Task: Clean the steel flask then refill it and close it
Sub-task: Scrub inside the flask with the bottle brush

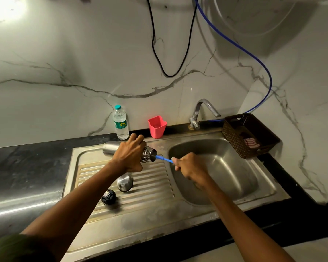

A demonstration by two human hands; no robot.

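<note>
- Over the ribbed drainboard (150,178), left hand (128,157): fingers (138,138) curled tight around the steel flask (110,147), wrapped at its upper body just behind the neck.
- Flask lies near horizontal, held clear of the drainboard; long axis runs left to right, open mouth pointing right toward the sink basin (225,163), closed base to the left.
- Flask: brushed steel cylinder, shinier stepped rings at the neck.
- Right hand (192,168): fingers closed in a fist around a thin blue handle (164,159); the handle's far end enters the flask mouth. Brush head hidden inside.
- On the drainboard below the left hand: a polished steel cup lid (125,183), domed, lying on its side; beside it a round black stopper (108,197).
- Steel sink, dull and water-stained, set in a dark table (27,167).
- At the rear: clear plastic water bottle (120,122) with teal cap, upright; pink plastic cup (157,127); chrome tap (203,112); brown perforated basket (250,135) at the basin's right corner.
- Wall: white marble pattern with grey veins.
</note>
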